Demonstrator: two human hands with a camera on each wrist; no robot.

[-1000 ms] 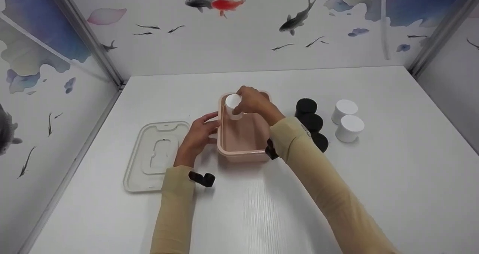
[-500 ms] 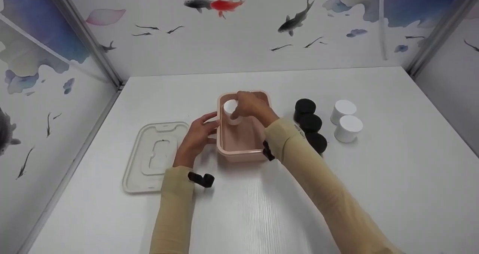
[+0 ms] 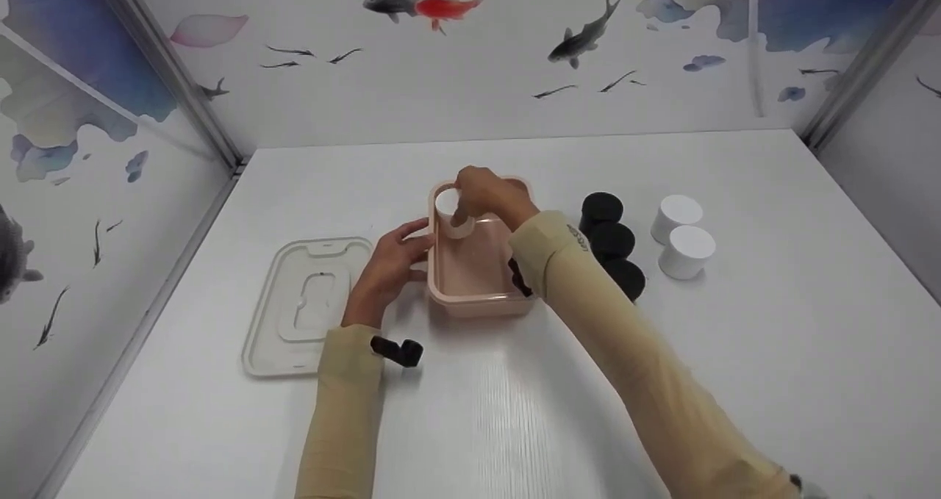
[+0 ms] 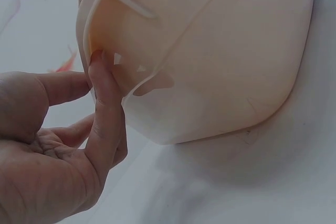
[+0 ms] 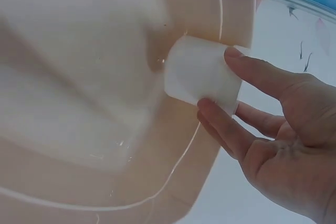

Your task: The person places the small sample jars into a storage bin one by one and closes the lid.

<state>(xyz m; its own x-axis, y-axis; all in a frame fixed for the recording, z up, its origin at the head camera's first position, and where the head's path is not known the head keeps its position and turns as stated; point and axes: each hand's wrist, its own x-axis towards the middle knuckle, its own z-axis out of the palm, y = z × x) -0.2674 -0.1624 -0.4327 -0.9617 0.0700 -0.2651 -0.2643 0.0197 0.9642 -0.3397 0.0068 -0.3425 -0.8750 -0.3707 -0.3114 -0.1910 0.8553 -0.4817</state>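
My right hand (image 3: 489,192) holds a white cylinder (image 3: 445,205) inside the pink rectangular container (image 3: 481,305), at its far left corner. In the right wrist view, thumb and fingers pinch the cylinder (image 5: 197,69) close to its top end, and its other end points down to the container floor. My left hand (image 3: 388,264) is at the container's left side. As the left wrist view shows, its thumb presses the outer wall (image 4: 210,77) just below the rim and another finger meets the rim, so the hand grips the edge.
A pale lid (image 3: 265,337) lies flat on the white table, left of the container and partly behind my left forearm. To the right stand three black cylinders (image 3: 612,242) in a row. Beyond them are two more white cylinders (image 3: 687,252). Patterned panels (image 3: 500,102) enclose the table.
My right hand has lowered the white cylinder into the container, then shifted it slightly left and away into the corner. My left hand has stayed at the container's side.
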